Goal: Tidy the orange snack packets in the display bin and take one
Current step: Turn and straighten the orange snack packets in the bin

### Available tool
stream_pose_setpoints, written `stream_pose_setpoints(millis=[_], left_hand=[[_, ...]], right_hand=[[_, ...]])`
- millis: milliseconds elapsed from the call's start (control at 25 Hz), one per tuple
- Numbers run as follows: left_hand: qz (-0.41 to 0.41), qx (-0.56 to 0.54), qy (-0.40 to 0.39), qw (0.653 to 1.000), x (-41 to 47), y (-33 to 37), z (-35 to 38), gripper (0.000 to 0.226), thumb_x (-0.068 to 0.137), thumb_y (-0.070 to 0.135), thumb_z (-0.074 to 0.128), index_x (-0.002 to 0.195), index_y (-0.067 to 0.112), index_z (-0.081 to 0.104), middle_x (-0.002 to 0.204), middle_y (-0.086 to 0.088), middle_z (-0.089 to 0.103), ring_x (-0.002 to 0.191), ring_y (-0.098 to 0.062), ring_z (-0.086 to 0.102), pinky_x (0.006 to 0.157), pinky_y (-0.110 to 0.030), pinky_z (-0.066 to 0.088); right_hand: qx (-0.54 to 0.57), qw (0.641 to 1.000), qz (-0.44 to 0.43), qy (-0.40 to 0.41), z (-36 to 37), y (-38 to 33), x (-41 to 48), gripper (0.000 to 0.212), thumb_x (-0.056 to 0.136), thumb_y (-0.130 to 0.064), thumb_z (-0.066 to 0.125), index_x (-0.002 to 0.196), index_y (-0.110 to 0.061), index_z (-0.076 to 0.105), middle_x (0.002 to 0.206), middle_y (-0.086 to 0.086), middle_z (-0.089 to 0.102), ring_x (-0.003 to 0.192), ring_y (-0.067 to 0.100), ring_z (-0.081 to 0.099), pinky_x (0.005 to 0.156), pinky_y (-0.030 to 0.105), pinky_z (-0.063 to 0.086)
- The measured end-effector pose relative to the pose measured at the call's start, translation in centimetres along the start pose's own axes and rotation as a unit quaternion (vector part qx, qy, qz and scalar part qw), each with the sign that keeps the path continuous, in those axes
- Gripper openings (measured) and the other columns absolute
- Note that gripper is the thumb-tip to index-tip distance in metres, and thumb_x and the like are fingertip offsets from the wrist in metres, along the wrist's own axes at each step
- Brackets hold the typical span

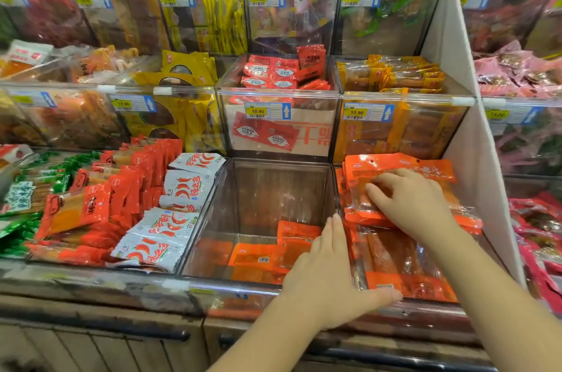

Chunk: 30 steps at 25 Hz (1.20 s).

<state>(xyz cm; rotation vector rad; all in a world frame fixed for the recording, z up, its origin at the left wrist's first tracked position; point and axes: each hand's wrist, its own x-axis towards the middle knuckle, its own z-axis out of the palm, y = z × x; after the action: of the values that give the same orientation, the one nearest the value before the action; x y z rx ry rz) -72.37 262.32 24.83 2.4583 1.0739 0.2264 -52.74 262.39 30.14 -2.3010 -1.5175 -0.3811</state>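
Note:
Orange snack packets [404, 253] fill a clear display bin [425, 306] at the lower right of the shelf. My right hand [410, 201] lies on the upper stack of packets [395, 163], fingers bent and pressing down on them. My left hand [328, 277] sits at the bin's left wall, fingers straight up along the divider and thumb stretched across the front packet [425, 286]. Neither hand lifts a packet.
The clear bin to the left [267, 189] is mostly bare with a few orange packets [273, 253] at its bottom. White chilli packets [170, 235] and red packets [100, 201] lie further left. Tiers of bins with 10.90 price tags [355, 112] rise behind. A white divider panel [474, 140] bounds the right.

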Motion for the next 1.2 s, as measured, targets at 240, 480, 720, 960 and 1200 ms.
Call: stream_pose_setpoints(millis=[240,480,720,960,1200], left_hand=[[0.022,-0.057,-0.082,0.995,-0.2,-0.8,-1.0,0.123,0.081,0.083,0.053,0.153,0.032,-0.032,0.169,0.012,-0.015,0.145,-0.026,0.04,0.115,-0.045,0.039],[-0.042,-0.11,-0.174,0.978,1.7,-9.4,-6.2,0.057,0.104,0.037,0.053,0.152,0.011,0.039,0.142,-0.01,0.059,0.102,-0.009,0.065,0.098,-0.025,0.051],[-0.301,0.145,-0.311,0.889,5.9,-14.0,-5.8,0.066,0.101,0.049,0.054,0.15,0.006,0.041,0.152,-0.015,0.048,0.127,-0.029,0.058,0.107,-0.037,0.046],[-0.296,0.168,-0.352,0.872,7.7,-13.8,-3.2,0.069,0.103,0.044,0.053,0.152,0.0,0.035,0.152,-0.013,0.046,0.13,-0.025,0.053,0.098,-0.025,0.05],[-0.315,0.174,-0.369,0.857,9.1,-16.4,-1.5,0.066,0.103,0.045,0.052,0.148,-0.003,0.04,0.127,-0.007,0.051,0.106,-0.021,0.05,0.114,-0.032,0.041]], right_hand=[[-0.029,0.997,0.0,0.077,-0.2,-2.7,-0.4,0.034,0.096,-0.023,0.045,0.105,-0.007,0.073,0.101,0.013,0.069,0.1,0.037,0.061,0.096,0.049,0.047],[0.16,0.98,-0.099,0.061,1.0,-8.6,-5.9,0.035,0.099,-0.012,0.053,0.133,-0.011,0.061,0.132,0.007,0.061,0.127,0.026,0.053,0.1,0.039,0.048],[0.027,0.993,-0.094,-0.07,3.8,-11.9,-7.2,0.061,0.109,-0.029,0.038,0.162,-0.011,0.014,0.171,0.011,-0.004,0.158,0.026,-0.005,0.128,0.036,0.005],[-0.007,0.994,-0.081,-0.069,4.3,-11.6,-6.8,0.062,0.109,-0.029,0.035,0.162,-0.01,0.01,0.169,0.016,-0.013,0.157,0.03,-0.012,0.129,0.041,0.001],[0.012,0.995,-0.07,-0.073,5.4,-11.4,-6.7,0.061,0.106,-0.026,0.042,0.161,-0.01,0.019,0.17,0.017,-0.005,0.158,0.03,-0.005,0.129,0.043,0.006]])
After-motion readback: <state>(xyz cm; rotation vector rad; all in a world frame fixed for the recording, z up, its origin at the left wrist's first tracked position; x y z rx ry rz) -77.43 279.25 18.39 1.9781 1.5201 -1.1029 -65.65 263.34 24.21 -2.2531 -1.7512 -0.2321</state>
